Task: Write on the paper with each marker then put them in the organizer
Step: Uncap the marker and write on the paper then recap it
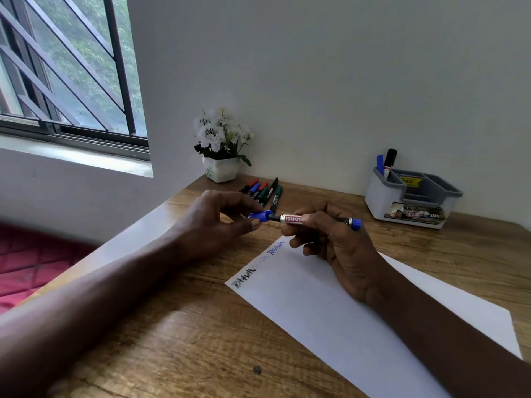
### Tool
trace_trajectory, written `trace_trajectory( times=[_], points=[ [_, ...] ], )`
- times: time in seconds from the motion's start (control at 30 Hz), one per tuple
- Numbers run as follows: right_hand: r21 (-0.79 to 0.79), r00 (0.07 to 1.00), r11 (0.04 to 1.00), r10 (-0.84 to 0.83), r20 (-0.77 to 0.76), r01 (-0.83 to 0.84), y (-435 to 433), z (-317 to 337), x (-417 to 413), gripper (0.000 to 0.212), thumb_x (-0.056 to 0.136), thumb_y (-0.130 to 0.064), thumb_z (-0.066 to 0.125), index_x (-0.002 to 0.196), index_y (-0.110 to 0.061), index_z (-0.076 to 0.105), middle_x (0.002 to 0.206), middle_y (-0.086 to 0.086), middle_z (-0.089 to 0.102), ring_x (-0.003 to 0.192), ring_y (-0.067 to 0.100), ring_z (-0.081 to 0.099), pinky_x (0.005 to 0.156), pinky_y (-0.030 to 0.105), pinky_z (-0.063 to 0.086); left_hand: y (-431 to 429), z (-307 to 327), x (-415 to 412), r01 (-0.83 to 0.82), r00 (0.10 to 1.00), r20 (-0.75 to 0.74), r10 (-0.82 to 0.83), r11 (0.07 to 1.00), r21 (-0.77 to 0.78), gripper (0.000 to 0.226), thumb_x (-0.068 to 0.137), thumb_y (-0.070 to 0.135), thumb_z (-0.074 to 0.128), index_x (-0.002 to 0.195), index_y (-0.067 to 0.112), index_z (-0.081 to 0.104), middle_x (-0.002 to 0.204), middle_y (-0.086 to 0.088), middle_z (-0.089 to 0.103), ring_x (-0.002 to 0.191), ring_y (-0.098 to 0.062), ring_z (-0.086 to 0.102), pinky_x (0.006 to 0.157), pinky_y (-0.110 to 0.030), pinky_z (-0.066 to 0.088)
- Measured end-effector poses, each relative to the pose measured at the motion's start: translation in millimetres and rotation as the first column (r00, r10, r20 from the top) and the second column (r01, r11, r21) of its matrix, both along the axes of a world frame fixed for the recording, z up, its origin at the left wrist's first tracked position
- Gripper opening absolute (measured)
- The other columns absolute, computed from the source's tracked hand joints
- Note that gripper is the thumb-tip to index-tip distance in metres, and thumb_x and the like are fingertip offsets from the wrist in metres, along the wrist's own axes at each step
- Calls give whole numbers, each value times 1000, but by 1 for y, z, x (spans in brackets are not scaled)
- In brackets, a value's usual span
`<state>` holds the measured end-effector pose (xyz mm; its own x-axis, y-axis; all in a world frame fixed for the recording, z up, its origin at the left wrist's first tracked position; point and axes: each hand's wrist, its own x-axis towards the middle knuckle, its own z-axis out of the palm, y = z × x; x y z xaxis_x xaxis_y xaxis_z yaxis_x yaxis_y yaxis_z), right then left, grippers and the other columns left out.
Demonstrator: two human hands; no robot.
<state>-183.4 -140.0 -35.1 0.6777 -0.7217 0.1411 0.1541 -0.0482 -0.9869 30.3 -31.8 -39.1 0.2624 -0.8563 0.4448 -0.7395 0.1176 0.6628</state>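
Blue plastic, smooth and a little shiny, is the cap that I pinch with the fingers of my left hand. The fingers of my right hand are curled around the marker, and I hold it flat above the desk with its dark tip towards the cap. I keep both pieces in one line because the cap is a narrow tube and the tip goes in only when it comes straight. Cap and tip are very close; I cannot tell if they touch.

I hold the marker by the middle of its barrel. It is round, with a red and white label, and has a blue end behind my knuckles.

Below my right hand lies the paper, white, thin and flat on the brown wood grain. At its far edge I see a black word, a faint one and a blue one. So I think this marker has done its writing and I am closing it, so that the tip does not dry.

Next should come the organizer, a grey and white plastic box with compartments, well apart at the back right. Two markers stand in it. The other markers lie together beside the white flower pot.
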Motion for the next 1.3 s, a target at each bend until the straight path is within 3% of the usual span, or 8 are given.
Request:
trace_trajectory(
  times=[0.2,0.4,0.47,0.63,0.8,1.03,1.2,1.3],
  points=[
    [-29,1000,1000,-3,-15,2,-1,-1,0,20,96,-13,63,113,-7,73,98,17,78,82,26,74,64,26,56,3,0,0,43,999,28,-43,999,18,21,88,31,78,108,37,77,100,16,76,96,-4,69,89,-42,58],
    [-45,1000,999,14,-9,-14,1,0,-1,17,94,-16,65,108,-11,74,98,18,78,82,25,73,65,27,55,3,1,-5,101,995,25,-101,995,-13,24,90,24,76,113,30,77,98,14,77,94,-7,71,85,-30,57],
    [-74,1000,997,8,6,-8,3,0,-2,14,91,-20,67,102,-14,74,96,18,78,80,25,72,65,30,54,4,2,-7,125,991,-32,-126,991,-40,24,90,19,76,113,26,77,98,11,77,91,-10,72,78,-24,55],
    [-303,1000,953,-16,9,18,11,11,-7,17,89,-23,69,95,-8,74,83,13,78,70,24,68,63,32,54,12,4,-8,235,938,-242,-248,969,-82,26,82,17,77,108,13,77,95,-9,77,78,-20,69,67,-30,58],
    [-334,998,943,29,50,-10,20,22,-7,8,92,-17,66,88,-13,72,79,13,77,68,22,69,63,30,54,16,6,-5,368,747,-542,-386,918,-147,23,80,11,76,101,3,77,87,-15,71,72,-15,63,60,-24,53],
    [-339,995,941,41,92,-7,22,19,-3,21,90,-23,67,92,-2,70,76,15,74,67,23,67,62,30,53,14,5,-2,424,662,-631,-403,897,-128,51,66,32,93,104,2,76,85,-12,71,70,-12,63,58,-22,52],
    [-357,995,934,18,98,18,21,16,1,18,96,-14,65,91,3,69,72,15,72,64,23,66,60,33,53,13,5,-9,393,602,-727,-331,915,-91,24,75,16,81,96,6,79,84,-12,70,67,-12,62,55,-21,52],
    [-335,999,942,14,40,0,18,12,-1,16,95,-18,66,87,-5,71,73,15,73,63,24,66,61,35,54,10,4,-14,354,644,-716,-268,935,-31,24,78,10,76,100,2,76,84,-12,70,67,-14,61,56,-21,53]
  ],
)
